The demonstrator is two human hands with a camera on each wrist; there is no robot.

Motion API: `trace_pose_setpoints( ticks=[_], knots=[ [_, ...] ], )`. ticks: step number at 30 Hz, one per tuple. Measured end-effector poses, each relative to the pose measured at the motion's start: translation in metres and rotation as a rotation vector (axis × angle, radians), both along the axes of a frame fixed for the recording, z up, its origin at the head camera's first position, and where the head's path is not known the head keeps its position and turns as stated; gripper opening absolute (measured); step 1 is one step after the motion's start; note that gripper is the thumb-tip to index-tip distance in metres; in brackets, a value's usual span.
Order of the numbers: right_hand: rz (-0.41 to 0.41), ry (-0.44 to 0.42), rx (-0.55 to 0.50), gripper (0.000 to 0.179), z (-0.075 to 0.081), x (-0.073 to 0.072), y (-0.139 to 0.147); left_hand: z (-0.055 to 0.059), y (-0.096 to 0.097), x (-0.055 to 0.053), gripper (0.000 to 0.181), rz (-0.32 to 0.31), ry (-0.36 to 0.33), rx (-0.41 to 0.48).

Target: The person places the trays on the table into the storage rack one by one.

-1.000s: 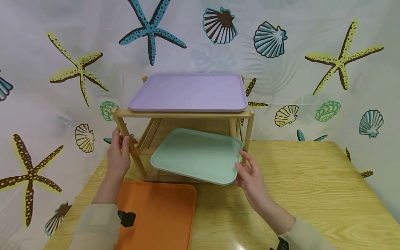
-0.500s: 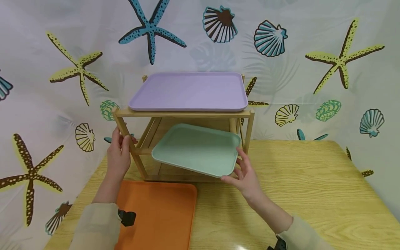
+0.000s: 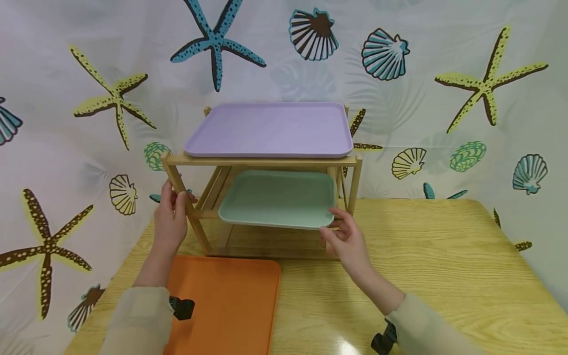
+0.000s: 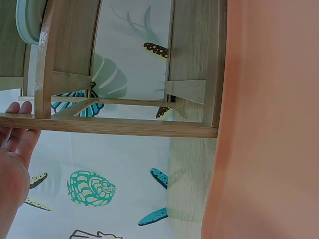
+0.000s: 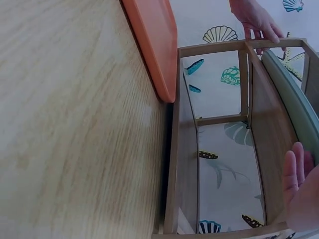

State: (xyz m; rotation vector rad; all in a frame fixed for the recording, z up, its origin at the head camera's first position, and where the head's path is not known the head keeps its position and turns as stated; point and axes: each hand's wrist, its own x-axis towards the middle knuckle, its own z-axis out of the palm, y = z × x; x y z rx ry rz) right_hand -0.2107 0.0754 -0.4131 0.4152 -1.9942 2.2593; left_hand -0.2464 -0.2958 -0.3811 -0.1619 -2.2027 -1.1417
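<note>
The fingers of the right hand [image 3: 349, 245] are now at the near right corner of the green tray [image 3: 278, 198], with the thumb at its front edge and the index finger at its right side, so that they seem to pinch it lightly; half a second ago that corner dipped toward the person. Between those fingers and the left ones, the tray has swung nearly level and squarer to the wooden rack [image 3: 266, 161], which suggests that it is now better lined up with the middle tier. Whether it rests fully on the board there, I cannot tell.

The fingers of the left hand [image 3: 170, 224] are curled round the rack's left front post, as they were, apparently steadying it.

Above both sets of fingers, a lilac tray [image 3: 270, 130] lies on the rack's top. Below the left fingers, an orange tray [image 3: 230, 296] lies on the surface [image 3: 443, 271]. Beyond them hangs a shell-patterned cloth [image 3: 399, 111].
</note>
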Motion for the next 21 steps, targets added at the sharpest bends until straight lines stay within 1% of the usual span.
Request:
trace_pose_setpoints(
  ticks=[6, 10, 16, 21],
  knots=[
    [-0.068, -0.001, 0.035, 0.032, 0.004, -0.008, -0.006, 0.0, 0.0, 0.0, 0.04, -0.003, -0.002, 0.003],
    [-0.108, -0.002, 0.053, 0.029, 0.008, -0.011, -0.009, 0.001, 0.002, 0.001, 0.04, 0.002, -0.009, 0.009],
    [-0.126, -0.023, 0.089, 0.03, 0.013, -0.019, -0.015, 0.002, 0.003, 0.001, 0.04, 0.011, -0.014, 0.019],
    [-0.141, -0.039, 0.094, 0.033, 0.016, -0.025, -0.02, 0.002, 0.003, 0.001, 0.04, 0.013, -0.017, 0.017]
  ],
)
